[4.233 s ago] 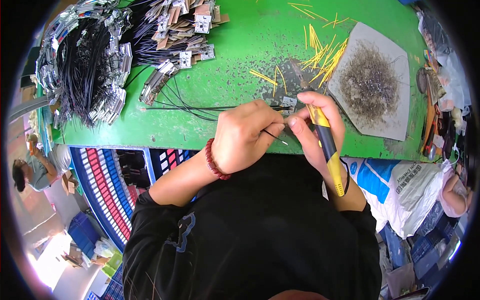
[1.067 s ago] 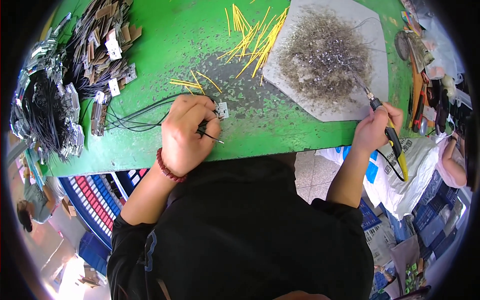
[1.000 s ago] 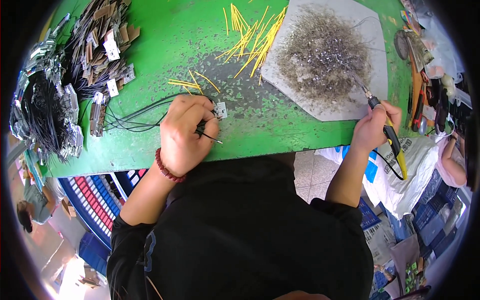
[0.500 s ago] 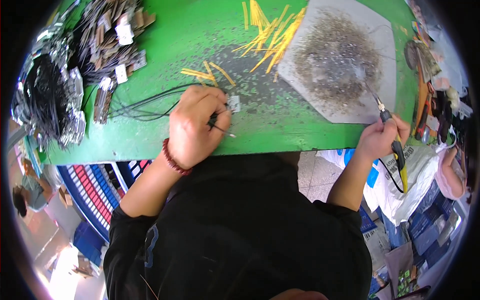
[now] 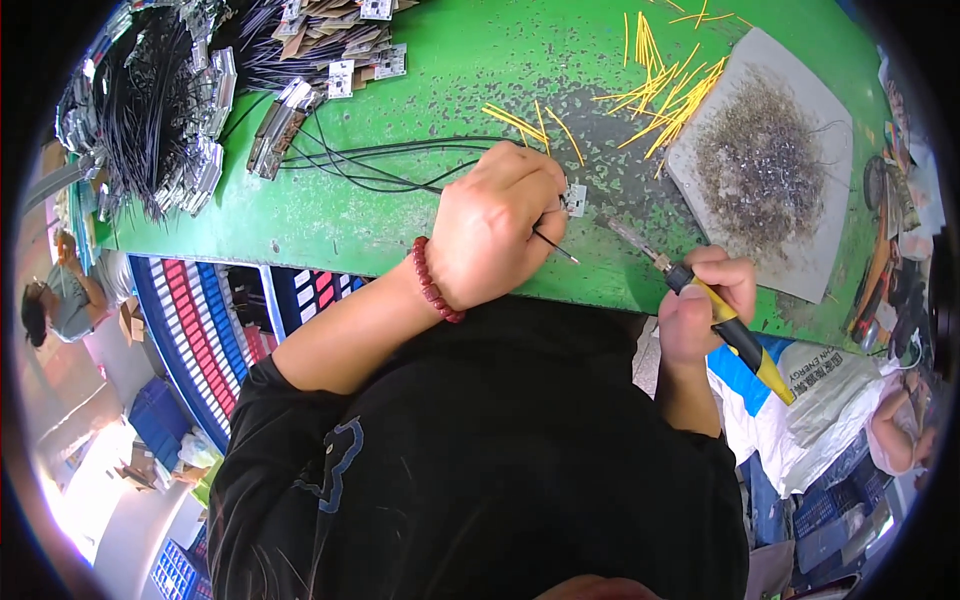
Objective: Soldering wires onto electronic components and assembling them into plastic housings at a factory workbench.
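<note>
My left hand, a beaded bracelet at its wrist, is closed round a black wire whose bare end points to the lower right. A small white circuit board shows just past my fingers; whether they touch it is hidden. More black wire runs left from this hand to a brown and silver piece on the table. My right hand grips a yellow and black soldering iron. Its tip points up and left, a short way right of the board and apart from it.
A grey sheet covered in dark solder debris lies at the right of the green table. Thin yellow strips are scattered beside it. Bundles of black wires and boards are piled at the left. Tools lie far right.
My right hand has brought the soldering iron from over the grey sheet leftward, close to the circuit board. The left hand still holds the wire. The whole view has shifted.
</note>
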